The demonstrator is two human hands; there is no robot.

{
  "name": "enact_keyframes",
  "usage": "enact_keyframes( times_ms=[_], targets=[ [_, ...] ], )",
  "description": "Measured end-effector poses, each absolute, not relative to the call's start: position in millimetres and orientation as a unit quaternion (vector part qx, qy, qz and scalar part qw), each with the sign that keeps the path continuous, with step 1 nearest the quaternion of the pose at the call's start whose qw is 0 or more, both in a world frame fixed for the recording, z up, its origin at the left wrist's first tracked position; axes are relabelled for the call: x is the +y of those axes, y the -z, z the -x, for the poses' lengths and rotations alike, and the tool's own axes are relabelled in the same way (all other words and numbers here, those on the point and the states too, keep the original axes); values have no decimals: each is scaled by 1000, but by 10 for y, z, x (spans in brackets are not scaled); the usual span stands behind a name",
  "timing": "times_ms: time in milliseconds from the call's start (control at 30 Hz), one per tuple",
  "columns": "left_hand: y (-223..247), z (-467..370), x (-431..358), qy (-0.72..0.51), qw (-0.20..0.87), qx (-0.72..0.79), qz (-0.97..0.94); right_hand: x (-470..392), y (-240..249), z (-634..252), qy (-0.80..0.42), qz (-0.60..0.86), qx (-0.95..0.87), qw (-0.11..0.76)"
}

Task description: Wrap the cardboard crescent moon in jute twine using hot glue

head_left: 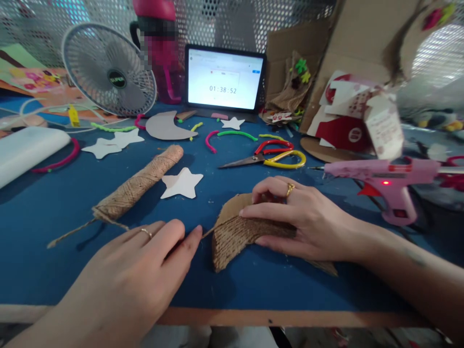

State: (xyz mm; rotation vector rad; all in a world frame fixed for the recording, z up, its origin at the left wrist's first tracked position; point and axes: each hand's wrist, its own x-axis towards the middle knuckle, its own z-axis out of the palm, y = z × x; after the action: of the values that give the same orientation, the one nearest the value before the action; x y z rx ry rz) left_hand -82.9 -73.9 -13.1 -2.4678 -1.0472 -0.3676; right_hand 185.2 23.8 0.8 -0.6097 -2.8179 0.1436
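Observation:
A curved cardboard piece, mostly covered in rows of brown twine, lies on the blue table. My right hand grips it, thumb at the lower edge and fingers over the top, where bare cardboard shows. Left of it, my left hand pinches a strand of jute twine that runs to the cardboard's upper left edge. Behind my left hand rests the twine roll, with a loose end sticking out toward the left. A white paper star lies beside the roll.
Red-and-yellow scissors lie beyond my right hand. A pink glue gun with a lit red light stands at right. Farther back are a grey crescent, a fan, a tablet and a pink bottle.

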Motion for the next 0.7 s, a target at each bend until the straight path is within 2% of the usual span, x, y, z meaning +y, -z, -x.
enact_keyframes(
  times_ms=[133, 267, 533, 700],
  targets=[
    [22, 684, -754, 171, 208, -386, 882, 227, -5, -1848, -49, 208, -969, 127],
    [63, 482, -784, 212, 151, -415, 872, 218, -7, -1850, -48, 214, -967, 130],
    [158, 413, -776, 227, 65, -445, 864, 225, 17, -1850, -40, 217, -966, 138],
    [137, 432, -771, 221, 69, -434, 871, 218, 20, -1873, -38, 217, -965, 143]
  ],
)
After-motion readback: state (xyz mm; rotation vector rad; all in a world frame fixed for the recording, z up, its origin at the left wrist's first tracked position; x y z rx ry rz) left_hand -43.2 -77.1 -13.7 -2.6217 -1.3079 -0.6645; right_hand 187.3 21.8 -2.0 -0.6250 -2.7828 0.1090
